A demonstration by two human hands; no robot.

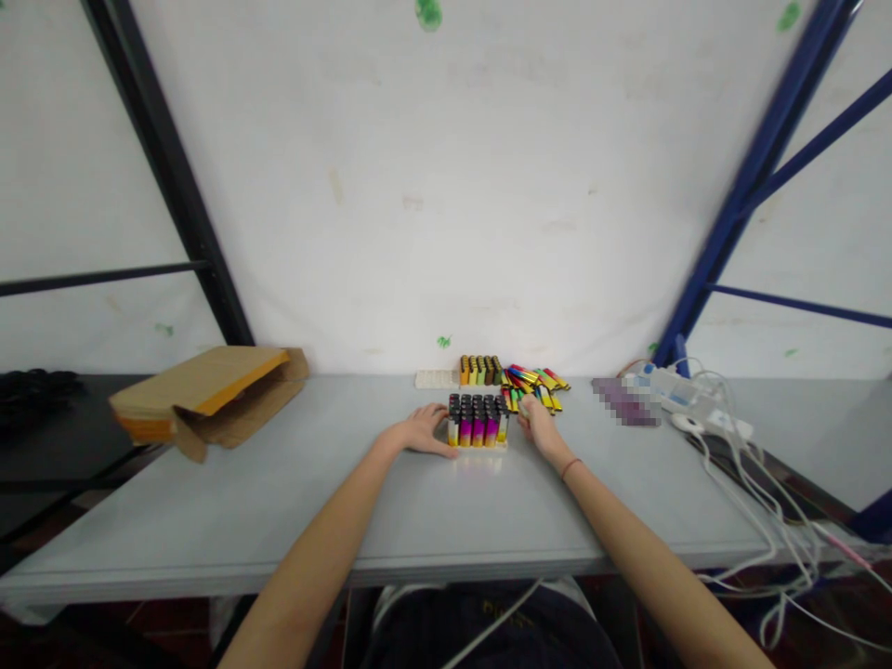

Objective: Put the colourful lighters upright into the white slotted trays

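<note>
A tray of upright lighters [478, 429] with black tops and purple, yellow and white bodies stands in front of me on the table. My left hand [424, 431] is beside its left end, thumb and fingers apart, with the thumb at the tray's front corner. Off the tray's right side, my right hand [540, 427] has its fingers curled together; what they hold, if anything, is too small to make out. Just beyond that hand lies a loose pile of colourful wrapped lighters [550, 379], partly hidden by the fingers.
Behind sit a second group of lighters [480, 370] and a pale slotted tray [438, 379]. An open cardboard box [209, 386] lies at left. At right are a blurred purple item [627, 402], a power strip [697, 400] and tangled white cables [756, 483]. A wall rises behind.
</note>
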